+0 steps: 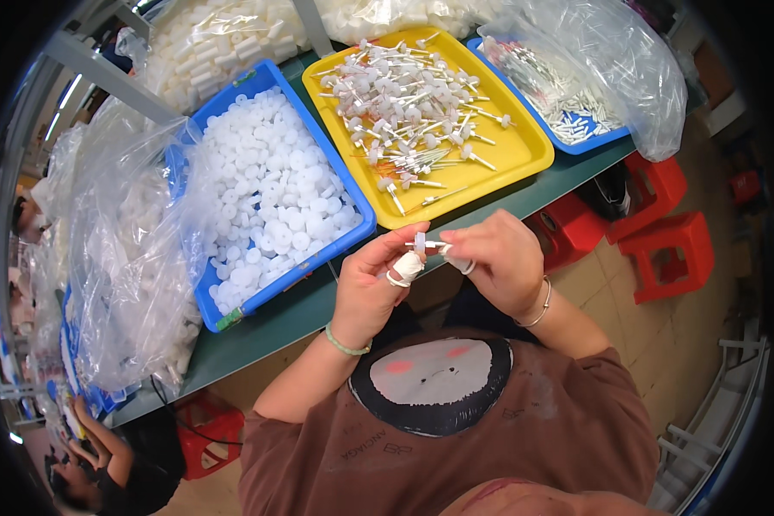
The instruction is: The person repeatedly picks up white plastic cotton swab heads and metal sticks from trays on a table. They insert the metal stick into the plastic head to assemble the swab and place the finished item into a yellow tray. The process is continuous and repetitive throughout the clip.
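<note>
My left hand [365,292] pinches a small translucent white plastic wheel-like piece [420,242] between thumb and finger. A thin white stick [436,244] runs from this piece to my right hand [503,262], whose closed fingers grip its other end. Both hands are raised just in front of the table's near edge, with white finger covers on some fingers. Beyond them lies a yellow tray [512,172] holding a heap of similar stick-and-wheel assemblies [404,95]. To the left, a blue tray [318,254] is full of loose white plastic wheels [271,181].
At the back right a smaller blue tray [589,144] holds short white sticks, partly under a clear plastic bag [619,60]. Bags of white pieces [138,258] stand at the left. Red stools [666,258] are on the floor right; another person [103,456] sits lower left.
</note>
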A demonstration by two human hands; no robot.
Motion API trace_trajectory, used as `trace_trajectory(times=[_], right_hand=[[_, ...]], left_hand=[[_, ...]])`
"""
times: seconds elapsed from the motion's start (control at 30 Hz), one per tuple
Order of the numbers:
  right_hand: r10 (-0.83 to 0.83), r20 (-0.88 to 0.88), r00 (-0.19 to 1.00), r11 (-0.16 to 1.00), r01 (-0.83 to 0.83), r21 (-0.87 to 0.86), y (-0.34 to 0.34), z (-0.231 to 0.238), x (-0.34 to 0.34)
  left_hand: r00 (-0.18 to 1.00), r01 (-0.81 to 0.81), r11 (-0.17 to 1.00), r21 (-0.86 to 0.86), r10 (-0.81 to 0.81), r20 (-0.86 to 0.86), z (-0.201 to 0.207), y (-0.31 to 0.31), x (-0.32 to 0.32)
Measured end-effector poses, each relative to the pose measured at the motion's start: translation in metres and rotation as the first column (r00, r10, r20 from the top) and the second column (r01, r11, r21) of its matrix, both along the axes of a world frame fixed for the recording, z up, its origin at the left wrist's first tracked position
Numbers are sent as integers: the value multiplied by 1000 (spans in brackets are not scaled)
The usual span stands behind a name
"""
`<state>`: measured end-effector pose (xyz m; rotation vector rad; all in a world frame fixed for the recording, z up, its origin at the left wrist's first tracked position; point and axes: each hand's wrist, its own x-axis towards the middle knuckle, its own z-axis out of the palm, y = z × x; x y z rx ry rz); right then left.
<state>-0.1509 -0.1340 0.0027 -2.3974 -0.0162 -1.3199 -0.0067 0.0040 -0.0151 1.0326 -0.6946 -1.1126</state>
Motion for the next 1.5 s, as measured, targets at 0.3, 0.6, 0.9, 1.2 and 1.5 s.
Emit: trace_trajectory(times=[0.3,0.6,0.9,1.2,1.5], right_hand=[[-385,-182,905,880,419,222,-116,27,53],[90,-588,804,995,-103,11,-89,26,56],[3,-524,852,999,-26,-38,-92,19,64],[146,-281,949,899,-8,439,-44,26,34],[159,-195,968,850,-34,525,5,5,3]], left_hand=[[959,224,973,-55,-230,-164,6,-4,11],[898,177,980,-94,-200,-391,-4,0,10],[787,200,979,-46,-188,-588,4,-4,19],[766,171,984,-45,-161,-622,2,-3,19],[808,101,992,70,-40,-588,9,-5,14]])
